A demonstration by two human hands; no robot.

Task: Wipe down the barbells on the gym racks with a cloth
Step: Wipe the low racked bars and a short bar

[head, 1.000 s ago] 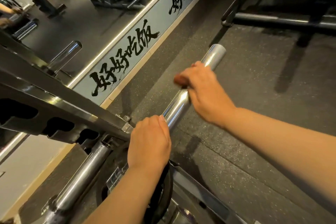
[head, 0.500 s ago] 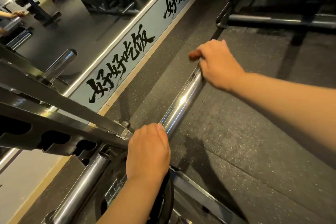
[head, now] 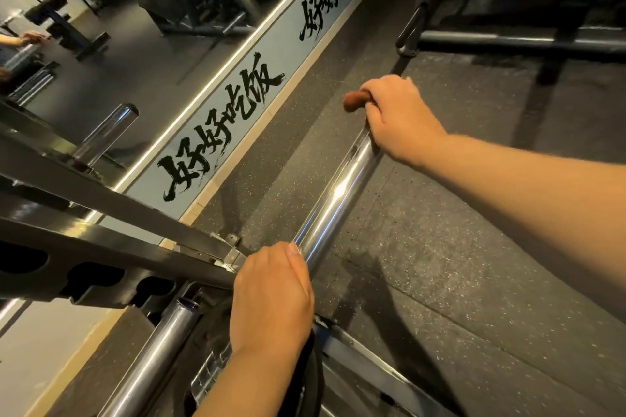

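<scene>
right hand [head: 399,118] grips cloth [head: 354,101] at barbell [head: 333,201] end | left hand [head: 271,294] grips barbell

The right hand [head: 399,118] hides the far end of the shiny chrome barbell [head: 335,200] and most of the rust-brown cloth [head: 354,101], only a rolled tip showing; the left hand [head: 271,294] covers the bar's stretch beside the dark steel rack [head: 135,247]
</scene>
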